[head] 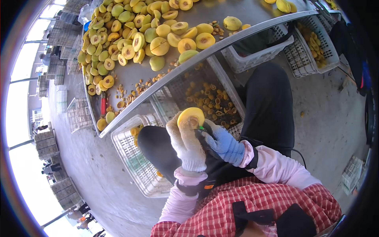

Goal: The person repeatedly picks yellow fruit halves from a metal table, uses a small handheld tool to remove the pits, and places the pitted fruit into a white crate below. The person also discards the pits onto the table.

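My left hand [188,143], in a white knit glove, grips a halved yellow peach [193,113] above my lap with its cut face partly showing. A brownish hollow or stone lies at the fruit's middle; which of these cannot be told. In a blue glove with dark fingertips, my right hand [226,145] is closed around a small tool with a green part [202,128], held against the peach's near edge. The tool's working end is hidden. Ahead, a heap of halved peaches [160,46] covers much of the metal table [125,74].
Loose stones [142,86] and a red-handled tool [103,104] lie near the table's raised metal rim [165,81]. Beneath stands a crate with small fruit pieces [210,102]. White plastic crates flank my knees, one at left [130,157] and one at right [260,57].
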Demonstrator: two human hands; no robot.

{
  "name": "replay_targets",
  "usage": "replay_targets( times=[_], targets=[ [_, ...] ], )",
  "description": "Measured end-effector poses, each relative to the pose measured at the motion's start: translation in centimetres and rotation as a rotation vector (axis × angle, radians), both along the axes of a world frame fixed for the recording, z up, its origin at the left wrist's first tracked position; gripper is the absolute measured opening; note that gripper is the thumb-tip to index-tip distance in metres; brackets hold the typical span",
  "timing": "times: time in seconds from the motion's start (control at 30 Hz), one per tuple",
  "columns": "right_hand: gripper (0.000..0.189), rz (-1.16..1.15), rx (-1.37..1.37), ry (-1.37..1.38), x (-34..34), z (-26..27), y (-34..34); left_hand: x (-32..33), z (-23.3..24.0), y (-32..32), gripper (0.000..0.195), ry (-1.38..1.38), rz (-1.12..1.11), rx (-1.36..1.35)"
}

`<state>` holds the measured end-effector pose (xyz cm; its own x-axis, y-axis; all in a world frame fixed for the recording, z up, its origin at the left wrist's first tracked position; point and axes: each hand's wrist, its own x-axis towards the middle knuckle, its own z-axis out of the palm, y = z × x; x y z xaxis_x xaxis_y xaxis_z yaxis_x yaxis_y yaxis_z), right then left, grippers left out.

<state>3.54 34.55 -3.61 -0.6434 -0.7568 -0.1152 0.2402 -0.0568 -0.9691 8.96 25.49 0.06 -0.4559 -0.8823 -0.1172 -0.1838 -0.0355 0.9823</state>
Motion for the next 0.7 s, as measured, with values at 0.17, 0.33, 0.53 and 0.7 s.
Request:
replay_targets(
  times=[0.17, 0.33, 0.53, 0.7],
  targets=[
    [0.03, 0.026, -0.194, -0.471, 0.1, -0.3, 0.0, 0.1, 2.9, -2.8, 0.038, 0.039, -0.363, 0.243],
    [0.036, 0.203, -0.186, -0.78, -0.6, 1.3, 0.4, -0.4, 2.9, -4.4, 0.032, -0.093, -0.466, 0.123],
    [0.056, 0.594, -0.473, -1.593, 0.0, 0.9, 1.7, 0.8, 1.0, -3.3, 0.037, 0.001, -0.462, 0.141],
    [0.058, 0.752, -0.799, -1.788, 1.1, -1.2, 0.8, 1.7, -0.4, -0.9, 0.053, 0.314, -0.191, 0.907]
  ],
)
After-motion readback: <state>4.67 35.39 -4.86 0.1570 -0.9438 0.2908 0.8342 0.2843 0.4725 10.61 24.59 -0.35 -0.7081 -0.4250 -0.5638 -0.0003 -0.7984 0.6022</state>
